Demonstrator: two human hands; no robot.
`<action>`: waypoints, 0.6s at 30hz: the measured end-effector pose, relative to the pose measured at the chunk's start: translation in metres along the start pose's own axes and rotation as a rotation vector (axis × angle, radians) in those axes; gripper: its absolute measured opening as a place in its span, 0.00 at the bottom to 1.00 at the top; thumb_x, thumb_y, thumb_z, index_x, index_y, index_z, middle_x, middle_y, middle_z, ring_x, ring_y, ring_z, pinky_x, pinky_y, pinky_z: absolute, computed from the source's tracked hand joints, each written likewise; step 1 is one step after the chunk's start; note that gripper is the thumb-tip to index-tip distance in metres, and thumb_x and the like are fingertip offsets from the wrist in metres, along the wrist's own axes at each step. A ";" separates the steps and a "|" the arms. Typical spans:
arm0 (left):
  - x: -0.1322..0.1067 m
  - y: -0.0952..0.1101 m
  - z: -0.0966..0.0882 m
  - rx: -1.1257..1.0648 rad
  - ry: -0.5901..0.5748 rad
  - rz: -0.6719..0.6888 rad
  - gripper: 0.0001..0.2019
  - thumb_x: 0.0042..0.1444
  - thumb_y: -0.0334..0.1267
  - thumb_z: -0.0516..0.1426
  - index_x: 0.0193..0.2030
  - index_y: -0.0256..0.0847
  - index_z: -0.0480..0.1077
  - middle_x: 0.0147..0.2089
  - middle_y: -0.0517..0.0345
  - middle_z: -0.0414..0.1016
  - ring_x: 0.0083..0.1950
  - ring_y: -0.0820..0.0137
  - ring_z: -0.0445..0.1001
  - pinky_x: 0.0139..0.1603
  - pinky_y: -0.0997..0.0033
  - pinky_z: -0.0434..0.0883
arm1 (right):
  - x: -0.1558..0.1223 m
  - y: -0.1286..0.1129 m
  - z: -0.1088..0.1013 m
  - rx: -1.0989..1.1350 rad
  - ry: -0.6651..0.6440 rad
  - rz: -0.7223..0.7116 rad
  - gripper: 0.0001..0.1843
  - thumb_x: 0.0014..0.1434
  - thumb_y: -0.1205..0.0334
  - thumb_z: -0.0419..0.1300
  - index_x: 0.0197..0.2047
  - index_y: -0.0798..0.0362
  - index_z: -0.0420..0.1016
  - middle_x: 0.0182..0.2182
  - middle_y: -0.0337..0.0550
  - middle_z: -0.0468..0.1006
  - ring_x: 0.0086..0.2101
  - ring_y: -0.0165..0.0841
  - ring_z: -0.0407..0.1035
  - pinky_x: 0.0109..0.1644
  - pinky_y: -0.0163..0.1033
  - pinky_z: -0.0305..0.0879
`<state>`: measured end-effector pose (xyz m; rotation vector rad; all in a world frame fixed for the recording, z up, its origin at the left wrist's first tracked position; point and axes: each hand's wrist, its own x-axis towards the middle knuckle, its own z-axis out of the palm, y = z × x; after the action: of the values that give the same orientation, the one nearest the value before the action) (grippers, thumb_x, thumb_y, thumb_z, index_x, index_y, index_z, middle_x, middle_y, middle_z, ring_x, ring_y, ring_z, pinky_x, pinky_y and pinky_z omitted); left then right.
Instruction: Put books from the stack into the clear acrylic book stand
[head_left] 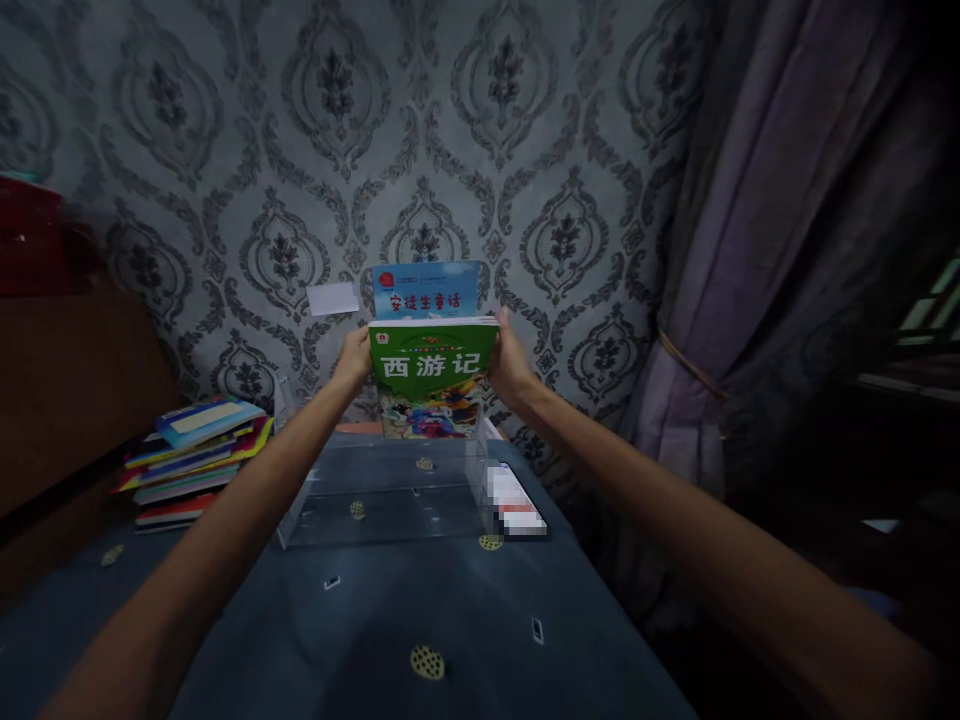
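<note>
A green picture book [431, 375] with white Chinese characters on its cover is upright between my hands. My left hand [355, 358] grips its left edge, and my right hand [514, 365] is closed round its right edge. Right behind it stands a light blue book [425, 288] with red characters, its lower part hidden by the green one. Below and around the books is a clear plastic rack [477, 455] with see-through side panels. Whether the green book's bottom edge touches the rack I cannot tell.
A stack of colourful books [196, 455] lies left of the rack, beyond my left forearm. At the right a phone [519, 500] with a blurred screen rests on the dark blue tablecloth [315, 660]. Patterned wallpaper [420, 120] rises behind; a tied curtain [720, 300] hangs on the right.
</note>
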<state>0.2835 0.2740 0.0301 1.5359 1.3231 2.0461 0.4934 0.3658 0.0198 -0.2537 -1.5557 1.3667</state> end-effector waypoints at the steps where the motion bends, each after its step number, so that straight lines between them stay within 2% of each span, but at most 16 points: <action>1: 0.000 -0.001 0.000 0.002 0.006 0.005 0.15 0.47 0.49 0.62 0.30 0.37 0.74 0.24 0.62 0.75 0.31 0.67 0.74 0.30 0.74 0.67 | 0.000 0.000 0.000 -0.009 -0.007 0.003 0.43 0.58 0.20 0.42 0.47 0.48 0.79 0.37 0.45 0.85 0.48 0.46 0.78 0.49 0.51 0.76; 11: 0.001 -0.004 0.000 0.016 0.043 0.024 0.15 0.49 0.49 0.61 0.26 0.38 0.71 0.23 0.62 0.72 0.29 0.70 0.71 0.28 0.75 0.65 | 0.002 0.006 0.002 -0.036 0.052 -0.031 0.43 0.56 0.19 0.44 0.46 0.47 0.79 0.37 0.45 0.85 0.46 0.45 0.78 0.46 0.49 0.77; 18: 0.000 0.002 0.001 0.062 0.051 0.004 0.13 0.53 0.47 0.61 0.32 0.38 0.74 0.29 0.60 0.77 0.35 0.68 0.73 0.34 0.74 0.70 | 0.000 0.010 0.003 0.005 0.040 -0.078 0.43 0.55 0.19 0.45 0.48 0.47 0.79 0.36 0.45 0.84 0.46 0.45 0.77 0.48 0.51 0.76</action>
<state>0.2845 0.2734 0.0314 1.5225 1.4154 2.0783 0.4864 0.3670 0.0117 -0.2140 -1.5132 1.2974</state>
